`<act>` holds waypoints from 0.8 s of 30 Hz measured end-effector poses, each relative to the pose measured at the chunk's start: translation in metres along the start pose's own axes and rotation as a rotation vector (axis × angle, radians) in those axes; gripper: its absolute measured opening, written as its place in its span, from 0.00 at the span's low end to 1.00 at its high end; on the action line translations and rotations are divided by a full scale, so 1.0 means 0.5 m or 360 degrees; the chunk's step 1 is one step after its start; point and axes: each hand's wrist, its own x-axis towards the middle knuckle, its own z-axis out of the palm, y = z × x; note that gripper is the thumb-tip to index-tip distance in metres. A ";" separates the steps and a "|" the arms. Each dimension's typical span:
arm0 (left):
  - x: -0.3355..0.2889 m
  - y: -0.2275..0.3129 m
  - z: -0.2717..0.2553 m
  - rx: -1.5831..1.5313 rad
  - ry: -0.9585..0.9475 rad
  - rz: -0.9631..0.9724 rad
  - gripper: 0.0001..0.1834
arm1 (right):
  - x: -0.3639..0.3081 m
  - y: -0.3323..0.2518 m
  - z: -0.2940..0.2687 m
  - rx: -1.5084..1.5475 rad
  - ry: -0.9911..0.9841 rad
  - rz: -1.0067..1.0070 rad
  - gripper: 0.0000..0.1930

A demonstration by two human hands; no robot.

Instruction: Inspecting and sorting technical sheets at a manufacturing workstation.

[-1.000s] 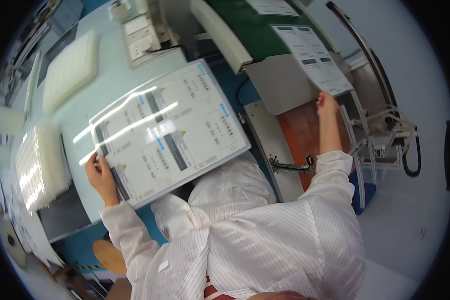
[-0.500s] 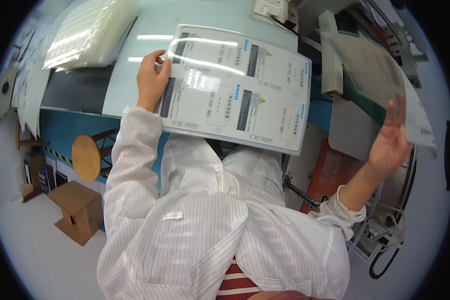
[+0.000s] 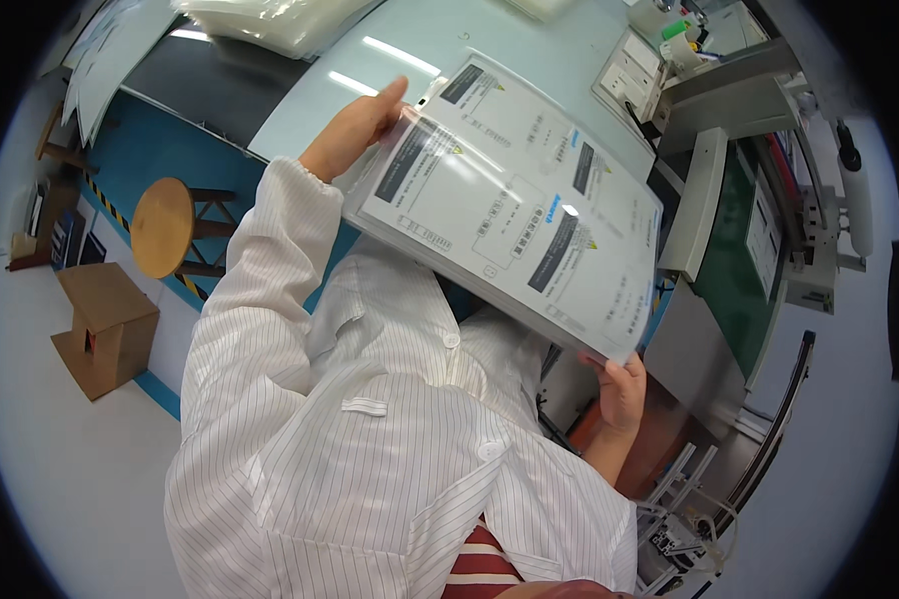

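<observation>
At the far left of the frame we see a brown cardboard box (image 3: 110, 309) on the floor, its flap folded out. Just right of it and higher, we find a round wooden stool (image 3: 165, 228). Along the upper left edge, a translucent bundle (image 3: 270, 22) lies partly cut off by the rim. Right of the stool and above it, we see the left hand (image 3: 355, 130) against the left edge of the stack of printed sheets (image 3: 514, 200); its thumb points up, and its fingers are partly hidden, so we cannot tell whether it grips. The stack sits slantwise in the upper middle of the frame (ceiling light glints off its glossy top), with the pale table (image 3: 529, 50) behind it. At its lower right corner we see the right hand (image 3: 621, 394) grasping the stack between thumb and fingers. Near the upper right, a white socket strip (image 3: 631, 70) rests on the table. Farther right, we see a green conveyor belt (image 3: 724, 280) bearing another printed sheet (image 3: 764, 240).
</observation>
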 end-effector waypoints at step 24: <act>0.045 -0.023 0.024 0.0899 0.0129 0.0105 0.12 | -0.004 0.053 0.022 -0.0818 0.0603 0.0392 0.16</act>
